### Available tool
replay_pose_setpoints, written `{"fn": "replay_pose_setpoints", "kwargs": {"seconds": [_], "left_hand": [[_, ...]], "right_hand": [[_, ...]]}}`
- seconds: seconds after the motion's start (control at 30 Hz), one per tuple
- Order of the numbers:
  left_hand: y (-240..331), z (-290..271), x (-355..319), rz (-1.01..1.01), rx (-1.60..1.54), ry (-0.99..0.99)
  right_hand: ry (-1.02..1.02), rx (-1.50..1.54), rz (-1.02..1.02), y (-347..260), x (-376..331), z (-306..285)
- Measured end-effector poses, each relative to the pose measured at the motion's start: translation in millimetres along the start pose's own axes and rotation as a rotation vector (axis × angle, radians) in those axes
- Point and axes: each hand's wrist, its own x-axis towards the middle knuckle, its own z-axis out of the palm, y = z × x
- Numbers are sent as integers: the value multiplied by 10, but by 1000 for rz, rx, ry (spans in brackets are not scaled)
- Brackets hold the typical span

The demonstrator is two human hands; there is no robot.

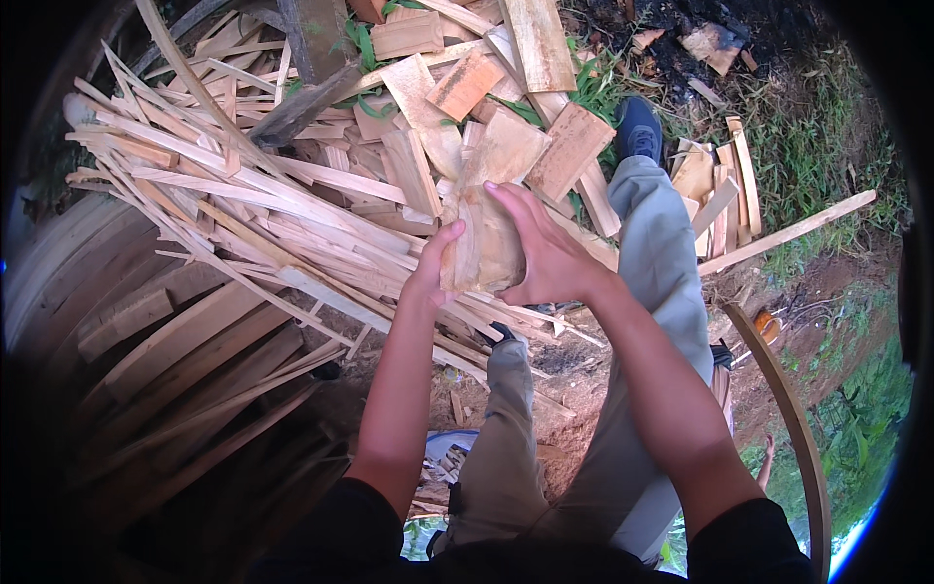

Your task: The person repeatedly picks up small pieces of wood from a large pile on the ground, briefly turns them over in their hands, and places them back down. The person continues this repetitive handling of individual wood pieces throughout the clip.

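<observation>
Between my two hands is a rough chunk of split wood (488, 243), pale with a brownish face; whether it is one block or several pieces pressed together I cannot tell. My left hand (431, 265) closes on its left side, thumb uppermost. On the right side my right hand (553, 245) grips it, with the thumb low and the fingers over the far end. Just beyond lie loose short boards, among them a flat pale piece (514, 146) and a reddish-brown block (572, 151).
Long thin wood strips (243, 195) lie heaped on the left, above stacked thicker planks (185, 341). A dark post (316, 39) rises at the back. My shoe (637, 129) rests beside the pile. One long stick (788, 232) juts out right, near a curved plank (786, 409).
</observation>
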Motion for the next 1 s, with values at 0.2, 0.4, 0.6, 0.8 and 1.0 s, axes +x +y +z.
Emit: {"fn": "replay_pose_setpoints", "kwargs": {"seconds": [0.2,0.4,0.6,0.8,1.0], "left_hand": [[32,173,42,-132,-36,-75],[-8,402,95,-329,-38,-159],[-63,392,-13,-367,-21,-177],[-197,366,-39,-374,-28,-137],[-282,356,-65,-305,-6,-154]], "right_hand": [[-21,193,46,95,-28,-14],[-108,542,244,467,-10,-83],[-176,587,290,494,-67,-24],[-217,585,322,509,-114,12],[-257,663,319,598,-100,65]]}}
